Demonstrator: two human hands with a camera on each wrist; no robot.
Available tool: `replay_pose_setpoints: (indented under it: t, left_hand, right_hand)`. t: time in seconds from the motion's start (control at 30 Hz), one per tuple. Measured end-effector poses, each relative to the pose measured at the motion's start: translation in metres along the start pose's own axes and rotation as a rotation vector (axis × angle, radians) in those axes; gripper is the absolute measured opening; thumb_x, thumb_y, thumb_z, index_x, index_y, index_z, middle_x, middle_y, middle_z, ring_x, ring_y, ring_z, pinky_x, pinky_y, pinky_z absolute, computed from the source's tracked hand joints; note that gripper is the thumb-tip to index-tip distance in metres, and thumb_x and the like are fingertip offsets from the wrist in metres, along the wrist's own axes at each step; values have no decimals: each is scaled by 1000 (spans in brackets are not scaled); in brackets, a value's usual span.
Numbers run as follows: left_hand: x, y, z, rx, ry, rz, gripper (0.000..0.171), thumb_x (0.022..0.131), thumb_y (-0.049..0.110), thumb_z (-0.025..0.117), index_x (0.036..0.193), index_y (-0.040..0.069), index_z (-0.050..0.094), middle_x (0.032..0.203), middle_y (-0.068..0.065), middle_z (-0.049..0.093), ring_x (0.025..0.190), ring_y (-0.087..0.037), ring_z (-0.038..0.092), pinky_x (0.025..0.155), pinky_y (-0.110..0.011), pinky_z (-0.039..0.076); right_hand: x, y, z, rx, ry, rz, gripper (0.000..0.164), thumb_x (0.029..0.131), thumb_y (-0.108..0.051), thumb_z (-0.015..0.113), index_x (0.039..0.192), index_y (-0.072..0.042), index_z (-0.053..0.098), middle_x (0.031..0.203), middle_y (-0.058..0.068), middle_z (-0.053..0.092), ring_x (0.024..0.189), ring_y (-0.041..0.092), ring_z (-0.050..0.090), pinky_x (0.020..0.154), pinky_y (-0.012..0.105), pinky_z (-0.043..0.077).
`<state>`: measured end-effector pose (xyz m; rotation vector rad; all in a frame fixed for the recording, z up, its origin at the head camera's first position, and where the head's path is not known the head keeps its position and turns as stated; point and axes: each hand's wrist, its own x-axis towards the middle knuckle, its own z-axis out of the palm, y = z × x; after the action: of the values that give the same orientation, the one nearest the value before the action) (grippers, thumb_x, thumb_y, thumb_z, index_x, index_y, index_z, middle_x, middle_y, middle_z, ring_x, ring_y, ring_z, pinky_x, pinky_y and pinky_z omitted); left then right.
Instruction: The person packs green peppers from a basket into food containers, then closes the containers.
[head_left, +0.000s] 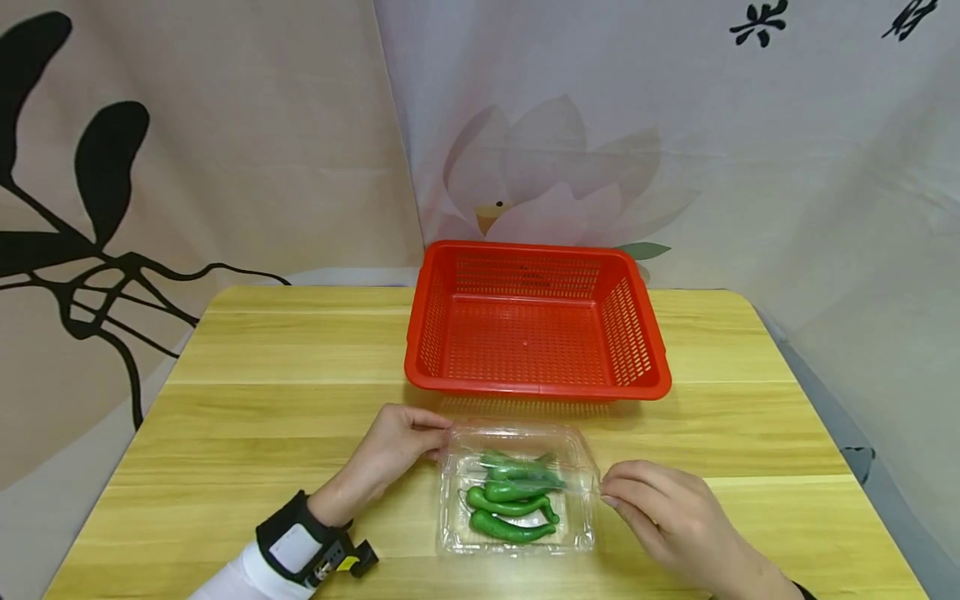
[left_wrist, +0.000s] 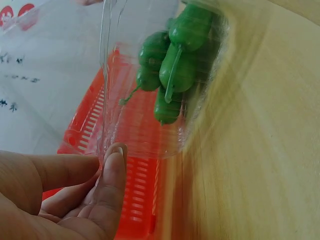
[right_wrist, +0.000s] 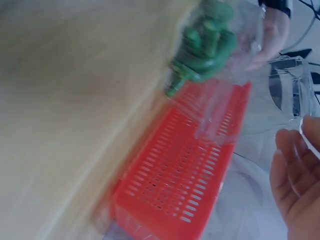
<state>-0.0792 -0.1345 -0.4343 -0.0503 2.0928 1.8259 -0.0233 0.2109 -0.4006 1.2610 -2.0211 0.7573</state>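
Note:
A clear plastic clamshell box sits on the table with several green chili peppers lying across its base. My left hand pinches the far left part of its rim between thumb and fingers, as the left wrist view shows close up. On the other side, my right hand pinches the edge of the clear lid. In the right wrist view the lid stands raised at an angle from the base. The peppers show through the box wall in the left wrist view.
Just behind the box stands a red plastic basket with slotted walls and nothing inside. The wooden table reaches back to a printed cloth. A black band with a small camera is on the left wrist.

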Motion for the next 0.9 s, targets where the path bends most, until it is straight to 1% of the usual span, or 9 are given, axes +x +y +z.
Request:
replay_pose_setpoints:
  t: [0.13,0.3,0.37,0.43,0.57,0.7,0.8,0.83,0.9]
  left_hand:
    - [1,0,0,-31,-4,2,24,93,-6,70,115,-15,71,103,-27,74,78,-21,74,76,-37,66]
    - [1,-1,0,-30,-24,20,26,97,-3,68,119,-17,68,107,-30,73,78,-20,74,76,-37,66]
    - [1,-3,0,-25,-30,25,27,97,-2,68,120,-17,68,106,-29,74,78,-20,73,75,-36,66]
    - [1,-4,0,-26,-29,19,27,98,-2,67,121,-16,68,102,-26,75,78,-20,73,74,-35,66]
    - [-4,-5,-1,-34,-48,-2,26,101,1,65,120,-16,68,92,-18,75,76,-20,71,71,-35,66]
    - [-15,-6,-3,-20,-112,-37,26,104,4,62,118,-17,68,86,-12,73,72,-19,70,69,-35,66]
    - [-25,-7,-4,-4,-163,-68,30,105,8,62,121,-16,67,84,-10,72,71,-19,71,68,-34,65]
    - [-28,-8,-5,-1,-179,-78,32,105,11,62,123,-16,66,84,-10,72,71,-19,71,68,-34,65]
    - [-34,-8,-5,-3,-207,-93,36,105,15,64,126,-15,63,84,-10,72,70,-20,71,66,-34,65]
  right_hand:
    - [-11,-4,2,-26,-51,-40,29,110,-16,56,92,-5,75,93,4,71,79,15,68,69,22,61]
    - [-27,-12,6,2,-175,10,28,111,-18,52,96,-10,74,99,-2,68,80,11,66,70,21,60]
    - [-32,-14,7,-2,-219,36,28,112,-18,50,97,-13,74,102,-4,67,81,10,65,70,21,59]
    - [-35,-15,8,-21,-254,42,30,112,-19,47,99,-14,74,103,-5,67,81,9,65,71,22,59]
    - [-38,-15,10,-83,-288,-1,34,113,-16,42,100,-14,74,103,-4,67,81,10,65,68,22,58]
    - [-39,-15,9,-133,-325,-41,35,113,-16,40,102,-12,74,102,-3,67,81,10,62,65,21,56]
    - [-40,-16,9,-145,-348,-54,32,113,-26,46,104,-11,73,103,-3,66,82,10,61,65,20,54]
    - [-41,-15,9,-147,-350,-58,32,112,-32,50,104,-11,73,103,-2,66,82,11,61,64,20,54]
    - [-42,-15,9,-144,-356,-57,38,107,-45,58,105,-10,73,103,-2,67,82,11,61,65,20,54]
